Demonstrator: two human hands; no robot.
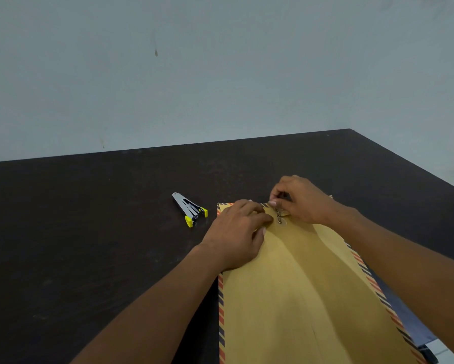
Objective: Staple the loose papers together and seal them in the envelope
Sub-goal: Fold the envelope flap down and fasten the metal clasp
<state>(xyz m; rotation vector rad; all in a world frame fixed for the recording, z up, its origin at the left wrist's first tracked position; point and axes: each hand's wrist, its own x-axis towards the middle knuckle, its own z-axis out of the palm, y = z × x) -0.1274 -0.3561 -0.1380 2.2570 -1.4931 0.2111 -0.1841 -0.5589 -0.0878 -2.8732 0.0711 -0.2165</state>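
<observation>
- Two hands work at the far end of the envelope [299, 285], which lies flat on the desk [89, 232]; the stapler [190, 209] sits near its left corner, papers not in view.
- With my left hand [236, 232], fingers laid fairly straight, I press the envelope's top down; it should lie flat.
- With my right hand [299, 199], fingers pinch the closure string [279, 214]; wind it snugly round the button [280, 221], I judge, without tearing.

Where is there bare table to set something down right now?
Bare table left of the stapler, and the far strip between envelope and wall. Crowded at the envelope's top: left hand presses there, right hand pinches the tie string.
</observation>
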